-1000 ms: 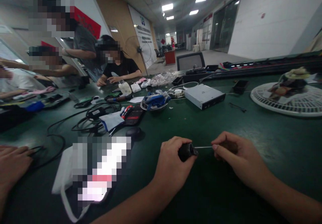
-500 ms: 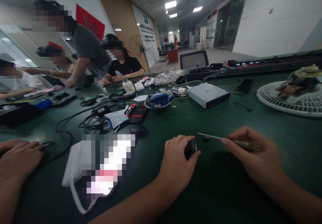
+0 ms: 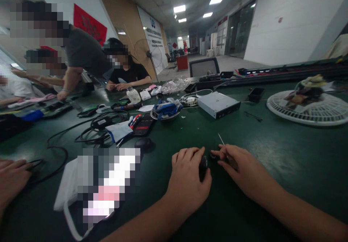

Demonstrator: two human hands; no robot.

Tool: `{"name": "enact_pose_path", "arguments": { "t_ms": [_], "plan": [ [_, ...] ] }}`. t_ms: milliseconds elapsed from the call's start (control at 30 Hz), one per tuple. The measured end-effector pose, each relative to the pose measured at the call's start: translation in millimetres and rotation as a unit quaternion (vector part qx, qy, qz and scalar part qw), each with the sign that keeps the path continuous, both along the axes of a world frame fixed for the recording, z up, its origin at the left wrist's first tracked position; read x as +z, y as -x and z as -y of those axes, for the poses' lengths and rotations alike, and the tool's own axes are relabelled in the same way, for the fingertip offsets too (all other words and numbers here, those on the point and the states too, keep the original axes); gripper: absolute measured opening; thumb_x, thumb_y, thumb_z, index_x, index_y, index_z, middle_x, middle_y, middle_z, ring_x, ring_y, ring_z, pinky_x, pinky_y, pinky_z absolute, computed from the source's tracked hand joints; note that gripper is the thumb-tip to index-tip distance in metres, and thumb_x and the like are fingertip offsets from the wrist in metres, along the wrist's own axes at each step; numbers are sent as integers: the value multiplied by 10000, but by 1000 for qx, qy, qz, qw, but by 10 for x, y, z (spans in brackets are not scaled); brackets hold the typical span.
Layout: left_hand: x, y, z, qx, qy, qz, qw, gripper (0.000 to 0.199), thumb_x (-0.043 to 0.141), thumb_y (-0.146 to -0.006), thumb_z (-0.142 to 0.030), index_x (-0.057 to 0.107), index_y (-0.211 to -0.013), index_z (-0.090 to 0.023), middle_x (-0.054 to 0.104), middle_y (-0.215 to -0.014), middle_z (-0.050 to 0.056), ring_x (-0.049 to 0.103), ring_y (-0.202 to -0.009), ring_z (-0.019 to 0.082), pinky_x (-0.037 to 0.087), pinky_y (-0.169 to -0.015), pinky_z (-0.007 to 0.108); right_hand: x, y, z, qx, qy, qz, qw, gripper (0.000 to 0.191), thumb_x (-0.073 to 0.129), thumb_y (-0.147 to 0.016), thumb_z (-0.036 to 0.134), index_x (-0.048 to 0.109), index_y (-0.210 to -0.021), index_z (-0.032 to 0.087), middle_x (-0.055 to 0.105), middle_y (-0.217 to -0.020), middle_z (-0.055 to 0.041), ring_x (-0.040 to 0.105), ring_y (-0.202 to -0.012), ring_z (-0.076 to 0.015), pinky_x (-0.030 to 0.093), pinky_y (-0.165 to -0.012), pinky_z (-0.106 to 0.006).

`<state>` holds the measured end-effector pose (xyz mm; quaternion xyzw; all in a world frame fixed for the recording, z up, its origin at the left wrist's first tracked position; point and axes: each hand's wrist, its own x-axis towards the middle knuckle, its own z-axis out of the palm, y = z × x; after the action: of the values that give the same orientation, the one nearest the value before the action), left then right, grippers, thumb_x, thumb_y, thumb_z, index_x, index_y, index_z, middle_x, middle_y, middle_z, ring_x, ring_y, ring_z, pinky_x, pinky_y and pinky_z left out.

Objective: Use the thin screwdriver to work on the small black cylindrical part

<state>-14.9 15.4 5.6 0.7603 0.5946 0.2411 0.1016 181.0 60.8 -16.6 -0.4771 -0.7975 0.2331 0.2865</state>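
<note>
While clasping a short black cylinder (image 3: 203,167) in the left hand (image 3: 187,170), lower centre of the frame, grips a thin silver-shafted screwdriver (image 3: 221,139) in the right hand (image 3: 240,163) — with outstretched fingertips (image 3: 214,152) at a small dark piece (image 3: 213,156).

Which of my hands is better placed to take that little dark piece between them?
Probably your right hand: it is right beside the small dark piece, thumb parted from an outstretched finger, though it also holds a thin-shafted tool. Your left hand is taken up gripping a dark cylinder.
</note>
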Motion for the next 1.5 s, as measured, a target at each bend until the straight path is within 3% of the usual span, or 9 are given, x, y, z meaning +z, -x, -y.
{"name": "enact_pose_path", "arguments": {
  "t_ms": [133, 267, 467, 633, 767, 867, 1067, 1300, 1500],
  "plan": [
    [3, -6, 31, -7, -4, -13, 1000, 572, 551, -792, -173, 555, -1359, -252, 593, -1337, 70, 475, -1265, 298, 316, -1082, 506, 37, -2, 28, -1, 21, -9, 1000, 104, 640, -859, 246, 536, -858, 251, 670, -1002, -40, 628, -1005, -274, 490, -854, -471],
    [8, -11, 30, -4, -4, -14, 1000, 515, 517, -790, -131, 595, -1281, -266, 595, -1311, 56, 475, -1265, 284, 310, -1086, 503, 101, 13, 52, 7, 49, -35, 998, 196, 700, -802, 221, 532, -898, 255, 672, -996, -13, 635, -957, -236, 487, -853, -430],
    [27, 1, 3, 0, 6, 19, 1000, 425, 538, -791, -109, 613, -1176, -273, 627, -1229, 31, 510, -1217, 263, 309, -1061, 489, 143, 0, 95, 27, 104, -87, 990, 265, 698, -805, 211, 457, -904, 260, 644, -830, 32, 586, -672, -159, 464, -615, -330],
    [50, 9, -3, -16, -3, 54, 998, 466, 571, -760, -45, 627, -1137, -313, 663, -1152, -16, 551, -1153, 231, 313, -1012, 456, 129, -18, 128, 32, 100, -203, 974, 306, 704, -838, 219, 402, -868, 259, 689, -925, 11, 664, -872, -182, 518, -768, -341],
    [55, 6, 2, -72, -9, 79, 994, 413, 600, -809, -47, 640, -1109, -329, 681, -1122, -48, 587, -1099, 190, 308, -988, 427, 121, -19, 132, 54, 74, -218, 972, 280, 685, -858, 210, 408, -849, 254, 709, -946, 5, 685, -926, -179, 529, -853, -352],
    [40, 4, 8, -107, -22, 93, 990, 371, 644, -840, -89, 641, -1127, -324, 692, -1111, -53, 608, -1067, 172, 309, -985, 412, 95, -21, 117, 44, 59, -200, 977, 270, 680, -844, 193, 419, -864, 256, 690, -910, 14, 683, -873, -176, 538, -817, -351],
    [4, 6, -6, -128, -34, 103, 986, 364, 665, -829, -50, 648, -1109, -281, 700, -1114, -46, 620, -1040, 150, 342, -973, 376, 21, -29, 62, 15, 128, -201, 971, 356, 743, -809, 287, 403, -912, 265, 676, -919, -2, 673, -822, -195, 540, -708, -336],
    [-11, 17, -8, -181, -44, 113, 976, 385, 642, -818, -13, 636, -1121, -250, 693, -1137, -23, 614, -1055, 149, 386, -987, 351, 133, -12, 125, 16, 117, -121, 986, 257, 699, -835, 272, 451, -901, 257, 688, -880, 7, 637, -719, -170, 505, -647, -326],
    [23, 7, 17, -141, -61, 119, 981, 411, 617, -848, -39, 593, -1173, -289, 678, -1172, -32, 603, -1082, 160, 393, -984, 379, 175, -19, 152, 44, 71, -164, 983, 146, 603, -941, 337, 516, -1023, 253, 678, -918, -13, 648, -806, -179, 502, -710, -329]
  ]
}}
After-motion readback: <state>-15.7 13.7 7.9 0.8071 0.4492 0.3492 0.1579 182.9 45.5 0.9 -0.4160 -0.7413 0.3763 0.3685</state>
